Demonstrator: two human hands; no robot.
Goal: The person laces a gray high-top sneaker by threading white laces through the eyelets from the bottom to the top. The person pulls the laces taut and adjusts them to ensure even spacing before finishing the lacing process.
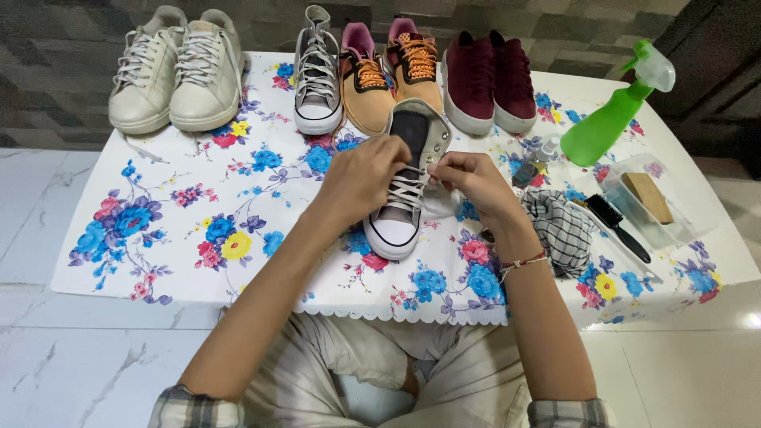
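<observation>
Your left hand (361, 178) and right hand (473, 184) both pinch the white laces (406, 189) of the grey canvas high-top sneaker with a white rubber toe (402, 190), which lies near the middle of the flower-printed tablecloth-covered table (158, 238), toe toward its near edge. Along the far edge stand a pair of off-white leather sneakers (178, 71), the matching grey high-top (317, 75), tan sneakers with orange laces (390, 71) and maroon suede shoes (491, 79). Toward the right edge lie a green spray bottle (614, 115), a checked cloth (561, 230) and a black brush (626, 226).
</observation>
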